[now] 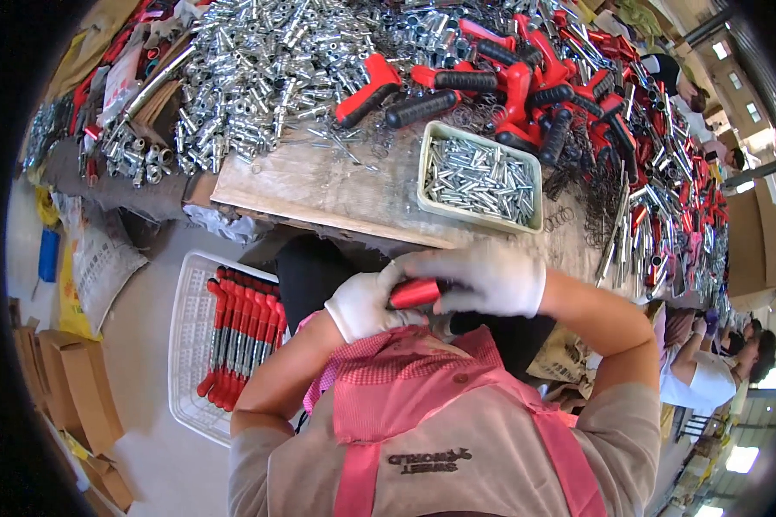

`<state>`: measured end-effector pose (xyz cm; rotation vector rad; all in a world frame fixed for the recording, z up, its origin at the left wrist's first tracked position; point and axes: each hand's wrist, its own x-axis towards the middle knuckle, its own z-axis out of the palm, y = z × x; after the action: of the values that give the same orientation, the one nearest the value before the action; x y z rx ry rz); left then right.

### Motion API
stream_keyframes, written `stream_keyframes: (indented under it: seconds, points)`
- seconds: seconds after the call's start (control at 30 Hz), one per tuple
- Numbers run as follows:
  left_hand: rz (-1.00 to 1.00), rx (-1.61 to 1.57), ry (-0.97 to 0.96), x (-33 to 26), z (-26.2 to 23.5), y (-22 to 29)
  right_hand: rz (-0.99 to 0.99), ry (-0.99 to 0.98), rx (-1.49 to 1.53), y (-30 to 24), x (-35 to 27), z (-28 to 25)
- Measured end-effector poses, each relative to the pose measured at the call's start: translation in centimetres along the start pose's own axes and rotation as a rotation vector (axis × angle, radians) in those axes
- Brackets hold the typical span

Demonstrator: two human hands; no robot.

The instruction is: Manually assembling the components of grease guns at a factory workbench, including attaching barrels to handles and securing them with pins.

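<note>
Red piece [416,294]: we see it between the two hands, in front of the chest and just off the near edge of the counter. It is shiny, and the gloves hide its ends.
Left hand [364,302]: we see it in a white glove, closed around one end of the red piece.
Right hand [496,280]: we see a white glove bent over the other end. It is blurry, so we cannot tell if it grips.
Counter [319,185]: we see bare wood at the front and lots of metal bits at the back.
Tray [480,218]: we see it near the front edge, full of little silver pins [478,177].
Silver parts [259,86]: we see a big heap of them at the back left.
Red and black handles [466,80]: we see them piled up behind the tray.
White basket [178,345]: we see it on the left, below the counter, with red and silver tools [241,332] lying in a row.
</note>
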<state>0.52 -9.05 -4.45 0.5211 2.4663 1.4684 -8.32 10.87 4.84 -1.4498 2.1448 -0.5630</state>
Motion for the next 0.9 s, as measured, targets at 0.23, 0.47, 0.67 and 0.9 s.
stream_keyframes:
  seconds: [0.23,0.47,0.67,0.9]
  points:
    - [-0.018,-0.245,0.507,-0.1,-0.2,-0.4,0.295,0.436,-0.86,13.6,10.6,-11.3]
    - [-0.182,-0.158,0.496,-2.1,-0.3,-0.5,0.593,0.651,-0.583,11.8,7.7,-13.3]
    - [-0.097,-0.018,0.4,-1.0,0.1,0.5,0.303,0.542,0.698,5.8,-4.6,-7.2]
    - [-0.047,0.073,0.079,0.0,2.4,2.9,0.336,0.151,0.268,2.0,-10.5,-2.6]
